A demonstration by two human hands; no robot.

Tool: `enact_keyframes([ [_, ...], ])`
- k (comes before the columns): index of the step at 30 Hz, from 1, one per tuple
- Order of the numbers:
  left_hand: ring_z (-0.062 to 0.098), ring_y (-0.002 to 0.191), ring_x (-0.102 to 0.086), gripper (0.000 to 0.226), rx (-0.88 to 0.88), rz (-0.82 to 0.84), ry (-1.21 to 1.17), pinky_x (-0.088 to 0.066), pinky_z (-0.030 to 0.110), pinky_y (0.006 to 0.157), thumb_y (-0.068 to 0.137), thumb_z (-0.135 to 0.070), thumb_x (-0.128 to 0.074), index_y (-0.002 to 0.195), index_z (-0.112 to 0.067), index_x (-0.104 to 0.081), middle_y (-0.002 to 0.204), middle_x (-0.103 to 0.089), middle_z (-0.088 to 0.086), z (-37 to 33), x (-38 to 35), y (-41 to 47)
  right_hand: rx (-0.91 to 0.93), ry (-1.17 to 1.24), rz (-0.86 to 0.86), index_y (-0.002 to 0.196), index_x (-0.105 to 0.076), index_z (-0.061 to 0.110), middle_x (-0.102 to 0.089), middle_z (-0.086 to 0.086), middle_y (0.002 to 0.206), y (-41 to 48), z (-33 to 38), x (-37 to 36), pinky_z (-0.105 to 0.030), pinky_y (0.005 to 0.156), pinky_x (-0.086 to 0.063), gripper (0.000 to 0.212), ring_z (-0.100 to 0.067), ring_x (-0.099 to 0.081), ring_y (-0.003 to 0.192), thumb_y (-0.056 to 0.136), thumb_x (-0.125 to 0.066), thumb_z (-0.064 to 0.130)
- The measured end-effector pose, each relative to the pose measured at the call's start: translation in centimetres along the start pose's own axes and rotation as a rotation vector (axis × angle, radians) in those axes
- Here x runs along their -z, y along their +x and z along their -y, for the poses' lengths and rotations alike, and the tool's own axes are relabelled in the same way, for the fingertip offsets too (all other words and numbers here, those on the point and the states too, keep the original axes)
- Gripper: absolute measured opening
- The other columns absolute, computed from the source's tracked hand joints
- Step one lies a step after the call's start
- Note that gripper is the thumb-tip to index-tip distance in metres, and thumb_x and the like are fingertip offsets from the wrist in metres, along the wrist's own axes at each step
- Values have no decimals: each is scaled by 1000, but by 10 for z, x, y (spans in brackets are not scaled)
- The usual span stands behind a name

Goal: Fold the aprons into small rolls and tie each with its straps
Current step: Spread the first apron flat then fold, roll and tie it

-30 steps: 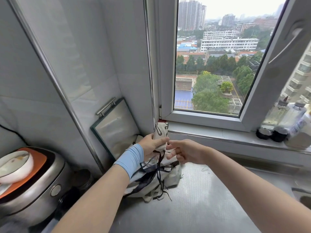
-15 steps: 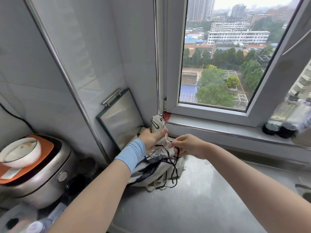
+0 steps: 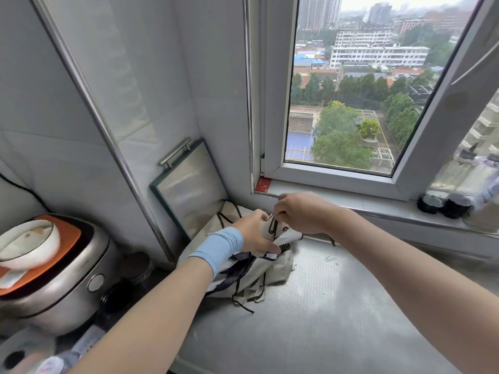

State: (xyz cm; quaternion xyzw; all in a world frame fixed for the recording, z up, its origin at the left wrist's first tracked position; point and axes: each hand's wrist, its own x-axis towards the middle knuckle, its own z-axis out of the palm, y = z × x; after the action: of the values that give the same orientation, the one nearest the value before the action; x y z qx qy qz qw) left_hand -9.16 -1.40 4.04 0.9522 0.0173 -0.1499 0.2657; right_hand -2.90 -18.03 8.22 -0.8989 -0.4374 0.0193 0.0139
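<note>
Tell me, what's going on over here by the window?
A person is bundling up cream aprons on a metal counter in the corner by the window. The left hand, with a blue wristband, grips the rolled cloth, while the right hand pinches a thin dark strap above it, apparently tying it. More straps trail loose over the counter, so the knot looks unfinished.

The aprons lie heaped on the counter in the corner, right of the cooker, before the leaning board, below the window sill.
</note>
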Motion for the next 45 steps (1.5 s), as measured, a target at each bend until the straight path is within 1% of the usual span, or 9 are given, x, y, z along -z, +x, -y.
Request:
enact_keyframes([
  [6, 18, 77, -57, 49, -40, 34, 39, -46, 29, 66, 70, -51, -77, 99, -16, -60, 87, -62, -2, -9, -2, 0, 109, -130, -150, 104, -67, 29, -64, 5, 101, 8, -1, -2, -31, 63, -47, 21, -21, -60, 85, 101, -47, 34],
  [14, 33, 120, -49, 34, 95, 37, -381, -35, 35, 99, 106, -16, -27, 126, -1, -49, 130, -52, 22, -1, -15, 0, -193, 224, -215, 103, -73, 31, -70, 5, 107, 15, -5, -38, -31, 84, -49, 25, -19, -62, 102, 89, -63, 49],
  [18, 34, 123, -53, 50, 257, -104, -911, -45, 39, 99, 103, -40, -37, 136, -4, -49, 132, -55, 20, 2, -21, 3, -566, 1128, -373, 132, -55, 23, -49, 5, 130, 20, 10, -75, -37, 106, -36, 47, -14, -47, 121, 90, -51, 44],
  [21, 30, 114, -60, 57, 485, -170, -1337, -47, 43, 100, 98, -53, -42, 128, -7, -56, 119, -65, 13, 13, -24, 8, -594, 1889, -20, 116, -58, 14, -63, -13, 108, 13, 33, -99, -40, 94, -40, 45, -26, -60, 89, 83, -39, 39],
  [23, 27, 85, -71, 55, 479, -200, -1355, -57, 37, 73, 96, -57, -42, 119, -12, -63, 100, -73, 12, 20, -23, 6, -473, 1998, 242, 114, -55, 13, -64, -17, 106, 4, 48, -106, -43, 100, -39, 41, -33, -62, 93, 85, -38, 36],
  [27, 22, 67, -70, 54, 456, -222, -1361, -54, 27, 54, 95, -57, -45, 106, -9, -67, 85, -74, 7, 35, -18, 2, -271, 1833, 607, 119, -63, 8, -57, -7, 76, -3, 51, -109, -37, 80, -49, 36, -20, -50, 65, 96, -42, 27],
  [31, 19, 61, -68, 51, 370, -145, -1371, -53, 32, 72, 97, -49, -43, 85, -6, -68, 69, -71, 5, 42, -7, -10, -265, 1641, 619, 90, -65, 18, -22, 4, 64, -7, 29, -99, -22, 49, -17, 26, -11, -14, 55, 103, -43, 24],
  [40, 32, 123, -53, 67, 312, 88, -617, -38, 42, 109, 88, -62, -47, 133, -14, -56, 135, -57, 13, 28, -22, -31, -420, 908, 641, 80, -55, 13, -45, 0, 61, 5, -5, -66, -23, 45, -14, 23, -12, -21, 49, 94, -38, 5],
  [45, 37, 114, -56, 38, 309, 95, -401, -45, 38, 89, 104, -20, -33, 134, 1, -46, 127, -56, 24, 11, -43, -27, -257, 288, 534, 92, -65, 7, -57, -6, 79, 18, 1, -53, -28, 58, -41, 25, -23, -50, 66, 95, -42, 15],
])
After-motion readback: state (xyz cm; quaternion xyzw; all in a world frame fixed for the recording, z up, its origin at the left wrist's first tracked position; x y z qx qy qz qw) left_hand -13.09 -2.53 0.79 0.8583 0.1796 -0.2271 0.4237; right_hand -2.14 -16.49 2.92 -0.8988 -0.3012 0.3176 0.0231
